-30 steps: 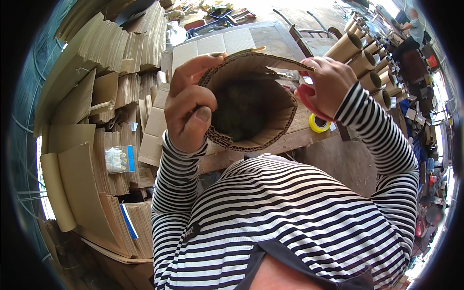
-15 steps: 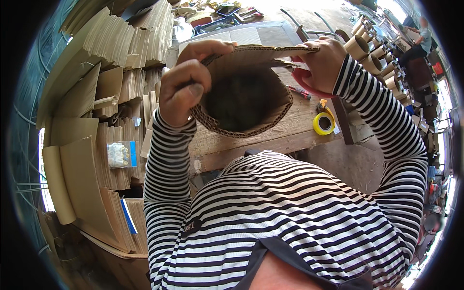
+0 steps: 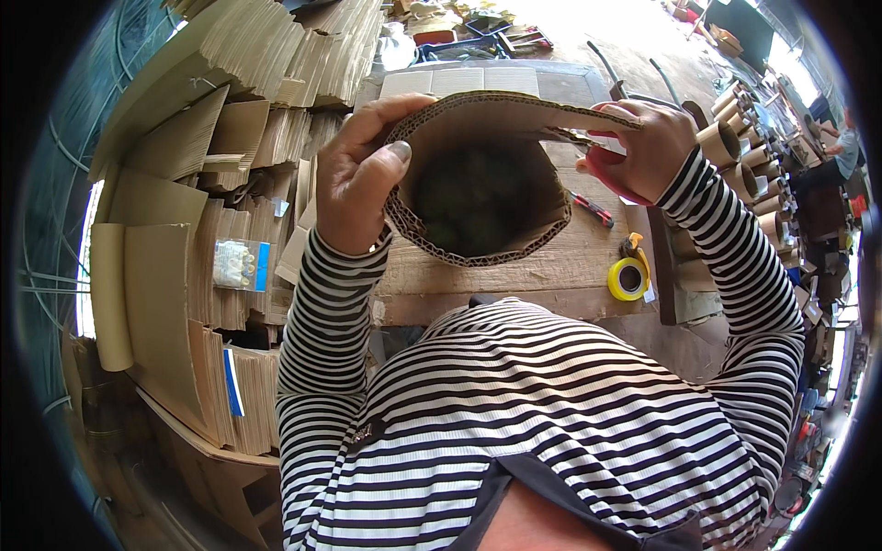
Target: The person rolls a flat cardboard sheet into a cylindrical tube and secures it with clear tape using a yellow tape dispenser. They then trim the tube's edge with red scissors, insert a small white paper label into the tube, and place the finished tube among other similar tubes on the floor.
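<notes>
Fingers of our left hand (image 3: 360,188) pinch a cardboard tube (image 3: 487,119) at its rim, over the wooden table (image 3: 441,292). The tube is already round but seems unfinished: a split flap (image 3: 588,118) juts out at right, where our right hand (image 3: 661,151) wraps red-handled scissors (image 3: 610,173), forearm slanting inward.

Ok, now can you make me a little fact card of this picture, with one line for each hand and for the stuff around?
Left hand: gripping the rim of a cardboard tube
Right hand: around red-handled scissors, by the gap in the tube's wall
Tube: mouth facing the camera, dark inside
On the table: red-and-black cutter, yellow tape roll
To the left: stacks of cardboard, a clear bag
To the right: more brown tubes
</notes>
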`<state>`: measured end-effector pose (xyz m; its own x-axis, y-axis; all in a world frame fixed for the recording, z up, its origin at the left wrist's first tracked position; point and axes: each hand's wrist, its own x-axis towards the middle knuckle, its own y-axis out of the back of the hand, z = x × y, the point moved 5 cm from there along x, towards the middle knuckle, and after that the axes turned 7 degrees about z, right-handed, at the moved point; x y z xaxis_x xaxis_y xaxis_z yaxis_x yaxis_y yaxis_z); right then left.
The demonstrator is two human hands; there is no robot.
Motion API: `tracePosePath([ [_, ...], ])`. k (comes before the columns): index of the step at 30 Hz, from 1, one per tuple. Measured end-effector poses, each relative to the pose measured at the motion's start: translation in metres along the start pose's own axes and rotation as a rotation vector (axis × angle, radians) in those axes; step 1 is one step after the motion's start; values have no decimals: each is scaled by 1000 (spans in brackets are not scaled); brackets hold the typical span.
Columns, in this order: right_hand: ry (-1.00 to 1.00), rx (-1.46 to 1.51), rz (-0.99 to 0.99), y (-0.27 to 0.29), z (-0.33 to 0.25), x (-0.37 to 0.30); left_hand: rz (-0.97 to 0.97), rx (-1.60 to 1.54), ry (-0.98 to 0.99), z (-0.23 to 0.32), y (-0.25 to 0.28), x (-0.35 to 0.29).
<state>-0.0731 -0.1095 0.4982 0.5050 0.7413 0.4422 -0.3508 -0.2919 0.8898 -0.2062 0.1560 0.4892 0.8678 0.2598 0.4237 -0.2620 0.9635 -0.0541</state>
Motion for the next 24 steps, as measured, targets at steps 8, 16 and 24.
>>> tracePosePath([
  [8, -32, 389, -106, -32, 20, 18, 70, -135, 49, -13, -24, 24],
  [16, 115, 260, -21, -56, 46, 42, -24, 21, 200, -22, -20, 61],
  [24, 362, 467, 177, -51, 50, 58, 297, 190, 167, 8, -43, 24],
])
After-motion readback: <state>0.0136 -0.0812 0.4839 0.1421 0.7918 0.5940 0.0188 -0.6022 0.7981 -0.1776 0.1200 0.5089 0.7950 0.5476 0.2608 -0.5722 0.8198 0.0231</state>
